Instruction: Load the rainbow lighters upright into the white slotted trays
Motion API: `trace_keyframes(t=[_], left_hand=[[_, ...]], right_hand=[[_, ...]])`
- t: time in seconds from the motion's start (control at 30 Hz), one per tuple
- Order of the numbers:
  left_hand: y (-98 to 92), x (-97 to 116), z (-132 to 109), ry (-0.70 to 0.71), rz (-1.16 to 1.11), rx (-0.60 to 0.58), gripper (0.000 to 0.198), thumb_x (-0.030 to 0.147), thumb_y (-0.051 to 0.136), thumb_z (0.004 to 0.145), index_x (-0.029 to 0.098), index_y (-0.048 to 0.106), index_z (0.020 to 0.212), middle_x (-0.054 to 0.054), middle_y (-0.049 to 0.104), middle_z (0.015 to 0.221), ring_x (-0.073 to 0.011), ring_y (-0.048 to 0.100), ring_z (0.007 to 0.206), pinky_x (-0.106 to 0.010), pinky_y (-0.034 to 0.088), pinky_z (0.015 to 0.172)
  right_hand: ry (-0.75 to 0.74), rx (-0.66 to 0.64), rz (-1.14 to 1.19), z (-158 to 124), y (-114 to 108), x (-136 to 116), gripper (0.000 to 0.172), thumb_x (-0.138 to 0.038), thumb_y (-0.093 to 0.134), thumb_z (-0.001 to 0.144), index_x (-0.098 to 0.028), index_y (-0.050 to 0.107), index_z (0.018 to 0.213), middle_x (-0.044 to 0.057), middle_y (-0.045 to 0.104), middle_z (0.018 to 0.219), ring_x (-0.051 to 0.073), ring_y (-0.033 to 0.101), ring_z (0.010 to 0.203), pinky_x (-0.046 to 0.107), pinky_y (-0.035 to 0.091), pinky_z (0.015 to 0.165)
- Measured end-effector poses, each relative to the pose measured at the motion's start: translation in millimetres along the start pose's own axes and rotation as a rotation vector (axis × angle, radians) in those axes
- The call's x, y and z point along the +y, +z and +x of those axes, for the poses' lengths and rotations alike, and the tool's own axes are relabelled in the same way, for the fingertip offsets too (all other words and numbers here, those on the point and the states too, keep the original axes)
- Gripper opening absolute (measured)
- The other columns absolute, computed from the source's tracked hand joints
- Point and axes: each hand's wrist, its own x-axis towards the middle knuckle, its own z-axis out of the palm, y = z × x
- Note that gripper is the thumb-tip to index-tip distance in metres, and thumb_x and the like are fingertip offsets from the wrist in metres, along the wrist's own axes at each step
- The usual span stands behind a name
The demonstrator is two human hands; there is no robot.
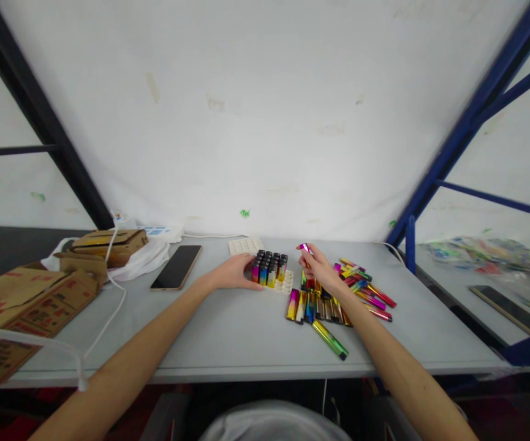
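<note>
A tight block of upright lighters (265, 275), shiny in purple, blue and gold with black tops, stands in a white holed tray (286, 283). My left hand (236, 273) curves round the block's left side, thumb at the front and fingers at the back, holding it. To the right, my right hand (316, 264) is raised off the table, closed on a purple metallic lighter (305, 247) that points up and left. Below it lies a row of loose lighters (310, 306), partly hidden by my right forearm. A green lighter (330, 340) lies apart near the front edge.
More loose lighters (370, 294) are heaped right of my forearm. Another white holed tray (245, 246) lies behind the block. A phone (176, 267), cardboard boxes (30, 306) and a white cable (117, 288) are at the left. Blue frame bars (448, 147) rise at the right.
</note>
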Motion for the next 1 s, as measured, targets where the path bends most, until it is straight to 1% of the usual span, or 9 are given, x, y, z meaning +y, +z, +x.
trace_keyframes(t=[0.03,0.1,0.17,0.27,0.43,0.53,0.6,0.8,1.0], left_hand=[[0.1,-0.1,0.2,0.000,0.004,-0.003,0.070,0.077,0.082,0.065,0.018,0.070,0.102,-0.010,0.074,0.105,-0.0337,0.069,0.097,-0.041,0.055,0.087],[0.3,0.0,0.4,-0.006,0.020,-0.006,0.071,0.078,0.081,0.065,0.018,0.070,0.100,-0.011,0.074,0.104,-0.0339,0.069,0.096,-0.041,0.055,0.086],[0.2,0.2,0.4,-0.014,0.032,-0.002,0.071,0.079,0.081,0.064,0.018,0.069,0.098,-0.011,0.074,0.103,-0.0340,0.069,0.095,-0.041,0.055,0.085],[-0.2,0.9,0.0,-0.018,0.033,0.003,0.070,0.078,0.082,0.064,0.018,0.070,0.099,-0.010,0.074,0.103,-0.0337,0.069,0.096,-0.041,0.055,0.086],[-1.0,2.3,0.0,-0.020,0.032,-0.004,0.070,0.078,0.081,0.064,0.018,0.071,0.100,-0.010,0.075,0.104,-0.0341,0.070,0.097,-0.040,0.055,0.085],[-1.0,2.7,0.3,-0.026,0.037,0.000,0.071,0.079,0.081,0.063,0.019,0.071,0.099,-0.010,0.075,0.103,-0.0344,0.070,0.096,-0.040,0.056,0.085],[-0.9,2.6,0.4,-0.023,0.039,0.001,0.071,0.079,0.081,0.063,0.019,0.071,0.099,-0.010,0.075,0.104,-0.0344,0.070,0.096,-0.041,0.056,0.086],[-0.4,1.6,-0.2,-0.029,0.022,0.000,0.070,0.079,0.082,0.063,0.020,0.071,0.099,-0.010,0.075,0.104,-0.0345,0.070,0.097,-0.040,0.056,0.086],[-1.7,3.5,-0.6,-0.034,0.016,0.001,0.071,0.079,0.082,0.063,0.019,0.072,0.100,-0.010,0.076,0.105,-0.0348,0.070,0.097,-0.041,0.056,0.086]], right_hand=[[0.016,-0.001,0.000,-1.2,0.7,-1.6,0.048,-0.067,0.067,0.087,-0.025,0.055,0.107,-0.011,0.040,0.064,0.006,0.021,0.044,0.020,0.017,0.043],[0.033,0.015,-0.021,-2.5,1.1,-3.5,0.050,-0.073,0.061,0.088,-0.023,0.055,0.089,-0.010,0.031,0.060,0.007,0.019,0.045,0.021,0.015,0.044],[0.035,0.053,-0.070,-2.3,0.4,-3.3,0.058,-0.078,0.052,0.089,-0.023,0.046,0.069,-0.009,0.025,0.055,0.008,0.017,0.044,0.024,0.014,0.043],[0.032,0.129,-0.160,-0.9,-1.7,-0.7,0.063,-0.076,0.048,0.092,-0.025,0.033,0.057,-0.008,0.021,0.050,0.008,0.016,0.043,0.026,0.014,0.043],[0.048,0.153,-0.211,-1.6,-3.6,0.0,0.053,-0.058,0.044,0.095,-0.026,0.032,0.055,-0.007,0.023,0.047,0.009,0.018,0.041,0.027,0.015,0.042],[0.032,0.153,-0.224,-3.4,-4.1,-1.3,0.048,-0.052,0.044,0.095,-0.026,0.034,0.055,-0.006,0.026,0.046,0.010,0.021,0.041,0.026,0.018,0.042],[0.025,0.146,-0.202,-3.7,-4.4,-1.9,0.050,-0.055,0.045,0.094,-0.026,0.034,0.055,-0.006,0.026,0.047,0.010,0.021,0.041,0.026,0.018,0.041],[0.034,0.141,-0.132,-0.7,-3.4,-1.6,0.058,-0.073,0.047,0.090,-0.027,0.034,0.057,-0.006,0.024,0.047,0.010,0.017,0.041,0.026,0.014,0.041],[0.008,0.180,-0.188,-0.3,-5.2,1.4,0.054,-0.063,0.046,0.092,-0.027,0.034,0.055,-0.005,0.027,0.046,0.010,0.022,0.040,0.027,0.017,0.041]])
